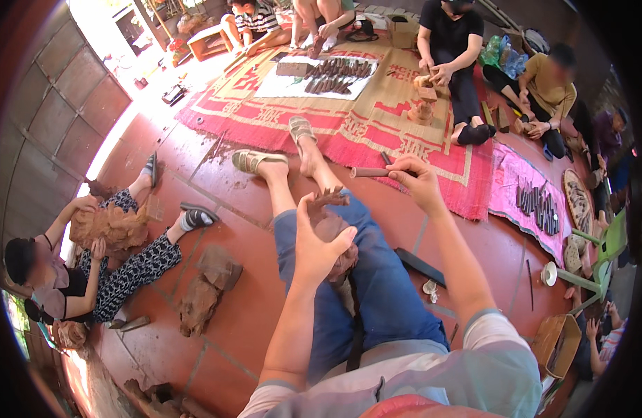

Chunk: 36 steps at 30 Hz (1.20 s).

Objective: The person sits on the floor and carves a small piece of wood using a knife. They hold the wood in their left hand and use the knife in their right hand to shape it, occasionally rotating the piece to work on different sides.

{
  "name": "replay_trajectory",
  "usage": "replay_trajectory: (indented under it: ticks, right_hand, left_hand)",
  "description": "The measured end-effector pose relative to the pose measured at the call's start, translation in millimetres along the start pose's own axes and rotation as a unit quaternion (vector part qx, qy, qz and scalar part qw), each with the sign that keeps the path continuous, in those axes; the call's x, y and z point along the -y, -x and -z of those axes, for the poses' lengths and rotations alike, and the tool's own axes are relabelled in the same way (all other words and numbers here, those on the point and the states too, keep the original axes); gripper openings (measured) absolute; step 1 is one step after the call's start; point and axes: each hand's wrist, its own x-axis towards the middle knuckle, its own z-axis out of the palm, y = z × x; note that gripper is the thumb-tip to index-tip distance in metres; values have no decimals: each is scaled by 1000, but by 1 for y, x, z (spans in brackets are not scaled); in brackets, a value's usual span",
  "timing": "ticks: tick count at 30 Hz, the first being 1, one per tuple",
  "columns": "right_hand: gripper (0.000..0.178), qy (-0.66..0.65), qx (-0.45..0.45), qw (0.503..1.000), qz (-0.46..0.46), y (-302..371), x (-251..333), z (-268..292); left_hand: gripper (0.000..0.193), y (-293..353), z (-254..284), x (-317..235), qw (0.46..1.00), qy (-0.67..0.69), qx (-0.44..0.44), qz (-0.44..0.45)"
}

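Head view: left hand (319,245) clasps the brown carving (329,198) at the knee-side edge of the lap (397,292), right hand (416,182) grips a brown cylindrical stick (368,172) apart from it; form looks roughed out, finer shaping probably left.

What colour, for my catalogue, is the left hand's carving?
The carving is reddish brown, as the head view shows best.

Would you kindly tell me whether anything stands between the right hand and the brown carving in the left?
Nothing visible blocks the right hand, which holds a brown rod, from the brown carving; only the left hand partly covers it.
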Motion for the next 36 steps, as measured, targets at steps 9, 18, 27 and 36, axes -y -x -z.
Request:
replay_trajectory:
  ticks: [9, 18, 27, 36]
  right_hand:
    - [18, 189, 45, 970, 144, 18, 82, -56]
    - [12, 213, 42, 956, 196, 7, 121, -69]
    - [13, 265, -4, 959, 100, 3, 94, 13]
    - [14, 59, 111, 990, 68, 12, 43, -22]
  left_hand:
    - [79, -1, -1, -13, 1000, 9, 7, 13]
    - [79, 2, -4, -23, 999, 10, 0, 42]
    - [86, 0, -4, -6, 1000, -3, -3, 20]
    - [84, -1, -1, -3, 1000, 11, 5, 4]
